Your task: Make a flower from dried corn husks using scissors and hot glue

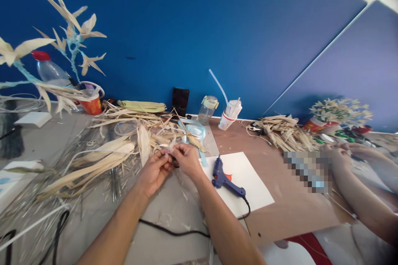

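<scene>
My left hand (155, 170) and my right hand (186, 159) meet over the table, fingers pinched together on a small piece of dried corn husk (171, 145) held between them. Long pale husk strips (102, 161) lie just left of my left hand. A blue glue gun (222, 178) rests on a white sheet (248, 182) right of my right hand, its black cord (174, 232) running under my forearms.
A husk-flower branch (66, 29) stands at the far left beside a red-capped bottle (49, 70) and a red cup (91, 103). A jar (207, 109) and a straw cup (228, 115) stand by the blue wall. Another person's hands (342, 153) work at the right near a husk pile (286, 132).
</scene>
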`<action>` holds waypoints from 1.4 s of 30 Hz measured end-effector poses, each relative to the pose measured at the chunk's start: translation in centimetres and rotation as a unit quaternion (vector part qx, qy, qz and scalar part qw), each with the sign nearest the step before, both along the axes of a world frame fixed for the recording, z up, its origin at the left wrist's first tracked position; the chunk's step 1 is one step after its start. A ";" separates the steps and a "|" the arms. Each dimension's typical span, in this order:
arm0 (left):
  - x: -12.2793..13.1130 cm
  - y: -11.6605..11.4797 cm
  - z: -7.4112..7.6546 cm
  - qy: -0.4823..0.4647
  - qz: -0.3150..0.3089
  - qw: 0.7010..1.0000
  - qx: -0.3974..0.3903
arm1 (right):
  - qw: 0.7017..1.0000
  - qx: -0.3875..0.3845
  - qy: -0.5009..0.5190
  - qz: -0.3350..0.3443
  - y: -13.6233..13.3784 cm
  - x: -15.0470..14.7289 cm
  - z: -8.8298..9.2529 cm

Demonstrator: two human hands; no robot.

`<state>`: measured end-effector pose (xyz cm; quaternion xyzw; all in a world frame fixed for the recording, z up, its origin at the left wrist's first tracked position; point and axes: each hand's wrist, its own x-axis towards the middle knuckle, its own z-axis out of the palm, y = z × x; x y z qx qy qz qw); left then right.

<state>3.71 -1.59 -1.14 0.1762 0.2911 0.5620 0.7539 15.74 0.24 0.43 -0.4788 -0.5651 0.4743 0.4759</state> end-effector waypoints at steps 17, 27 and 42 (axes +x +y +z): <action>-0.6 0.3 -0.5 0.005 -0.020 1.000 0.010 | 1.000 0.005 -0.005 0.002 0.0 0.0 0.1; -1.1 0.3 -0.4 0.014 -0.024 0.999 0.023 | 0.993 -0.044 0.110 0.004 0.0 0.4 0.8; -1.9 0.1 0.1 0.096 -0.115 0.987 0.062 | 0.954 -0.154 0.242 0.081 0.0 0.8 0.8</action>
